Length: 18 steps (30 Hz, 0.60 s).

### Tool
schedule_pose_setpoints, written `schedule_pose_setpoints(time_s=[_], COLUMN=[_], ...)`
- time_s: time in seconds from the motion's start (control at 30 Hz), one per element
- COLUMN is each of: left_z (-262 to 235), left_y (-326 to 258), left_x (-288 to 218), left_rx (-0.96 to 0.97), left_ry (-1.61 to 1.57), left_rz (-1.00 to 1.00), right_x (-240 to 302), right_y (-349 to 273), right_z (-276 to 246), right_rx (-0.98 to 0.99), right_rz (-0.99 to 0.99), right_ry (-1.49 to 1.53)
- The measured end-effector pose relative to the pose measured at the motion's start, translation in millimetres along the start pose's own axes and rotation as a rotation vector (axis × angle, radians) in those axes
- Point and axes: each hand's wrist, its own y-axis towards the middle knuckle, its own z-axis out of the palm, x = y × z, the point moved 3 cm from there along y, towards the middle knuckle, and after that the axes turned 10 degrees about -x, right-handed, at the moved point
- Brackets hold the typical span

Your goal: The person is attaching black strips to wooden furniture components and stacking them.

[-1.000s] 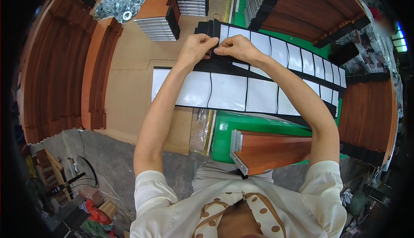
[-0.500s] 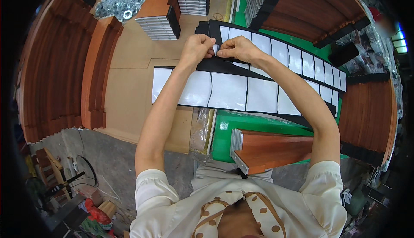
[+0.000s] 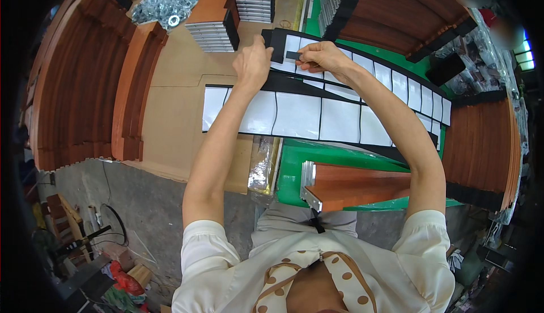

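My right hand (image 3: 323, 59) pinches a small dark grey piece (image 3: 293, 55) between thumb and fingers. It is just above the left end of a long black strip covered with white squares (image 3: 383, 76). My left hand (image 3: 253, 62) is closed beside that same end, its fingers curled and partly hidden. A black flap (image 3: 277, 46) lies next to its fingertips; whether they grip it is unclear. Nearer to me, below both hands, lies another black strip with larger white squares (image 3: 297, 115). More white-covered strips show between the two, partly overlapped.
Reddish-brown wood-look panels (image 3: 79, 86) stand stacked at the left, with others (image 3: 391, 15) at the far right. A bag of metal washers (image 3: 170, 1) sits at the back left, near stacked brown pieces (image 3: 212, 32). Brown cardboard (image 3: 175, 103) covers the left worktop. An angled brown piece (image 3: 362, 185) lies in front.
My hands, close together before over a small white and dark piece, have moved apart. The right hand has shifted right with the dark piece, uncovering the strip's white left end. The view has tilted slightly.
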Motion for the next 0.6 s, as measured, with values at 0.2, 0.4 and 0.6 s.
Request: schedule_pose_setpoints(time_s=[0.2, 0.4, 0.6], left_z=[-5.5, -71.5, -130.6], left_y=[0.6, -45.7, -157.1], left_x=[29.3, -30.0, -95.4], left_rx=[0.052, -0.167, 0.350], left_ry=[-0.085, -0.483, -0.903], left_rz=[-0.002, 0.293, 0.166], right_x=[37.9, 53.2, 42.6], right_y=[-58.5, -150.5, -258.3], right_z=[-14.3, -28.1, -21.7], right_rx=[-0.094, -0.270, -0.586], right_rz=[-0.240, -0.569, -1.482], right_ry=[-0.126, -0.307, -0.585])
